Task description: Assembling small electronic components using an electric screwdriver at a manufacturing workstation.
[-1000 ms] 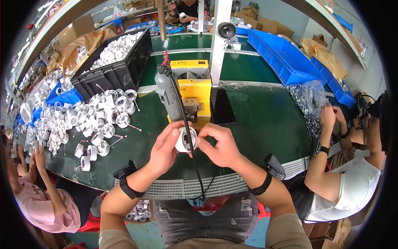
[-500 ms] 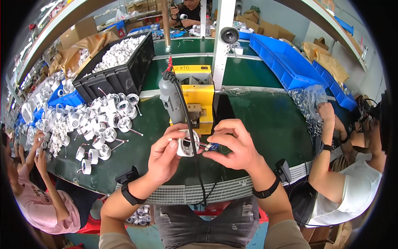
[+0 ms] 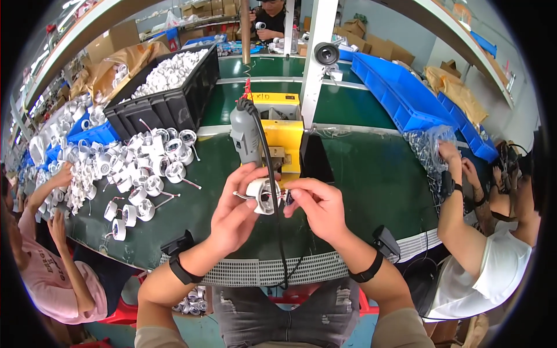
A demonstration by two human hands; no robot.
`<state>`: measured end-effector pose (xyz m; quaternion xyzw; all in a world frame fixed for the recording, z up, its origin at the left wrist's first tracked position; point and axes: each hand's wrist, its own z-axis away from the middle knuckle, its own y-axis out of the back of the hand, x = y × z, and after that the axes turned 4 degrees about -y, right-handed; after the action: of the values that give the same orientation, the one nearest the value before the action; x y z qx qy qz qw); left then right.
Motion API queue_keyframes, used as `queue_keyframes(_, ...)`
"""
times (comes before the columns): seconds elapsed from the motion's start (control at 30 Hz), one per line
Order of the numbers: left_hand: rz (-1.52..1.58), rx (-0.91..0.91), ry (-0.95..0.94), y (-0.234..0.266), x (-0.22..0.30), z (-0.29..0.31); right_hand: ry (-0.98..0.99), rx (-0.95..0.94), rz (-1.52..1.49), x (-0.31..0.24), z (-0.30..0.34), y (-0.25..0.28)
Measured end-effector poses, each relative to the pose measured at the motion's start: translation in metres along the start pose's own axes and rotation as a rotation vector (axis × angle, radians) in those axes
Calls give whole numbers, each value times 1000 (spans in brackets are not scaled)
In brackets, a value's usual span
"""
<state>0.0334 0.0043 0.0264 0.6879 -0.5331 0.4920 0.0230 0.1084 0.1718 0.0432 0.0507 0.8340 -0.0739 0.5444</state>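
My left hand (image 3: 235, 211) grips a round white plastic housing (image 3: 255, 190) by its left side, and its open ring faces right. A short white lead pokes out on the left, by my thumb. My right hand (image 3: 319, 209) pinches a small dark blue circuit board (image 3: 288, 198) just right of the housing. Thin wires run between the board and the inside of the housing. Beyond my hands hangs a grey electric screwdriver (image 3: 245, 136), its black cable dropping in front of the housing. Behind it stands a yellow metal fixture (image 3: 290, 136).
Many white housings (image 3: 139, 197) with wires lie at left, beside a black crate (image 3: 168, 101) heaped with white parts. Blue trays (image 3: 400, 95) stand at back right, near a bag of small metal parts (image 3: 426, 153). Co-workers reach in at both sides; another person stands at the back.
The housing has turned so more of its open ring shows. My right hand has moved left and closer, bringing the board nearer the housing. The left co-worker's hand has shifted over the pile.
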Motion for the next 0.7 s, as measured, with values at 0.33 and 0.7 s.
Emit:
queue_keyframes(0.33, -75, -180, 48, 5, -1, 4, 118, -57, 91, -2, 2, 2)
queue_keyframes(0.7, -22, -236, 149, -4, -1, 7, 424, 166, 442, 13, 8, -9)
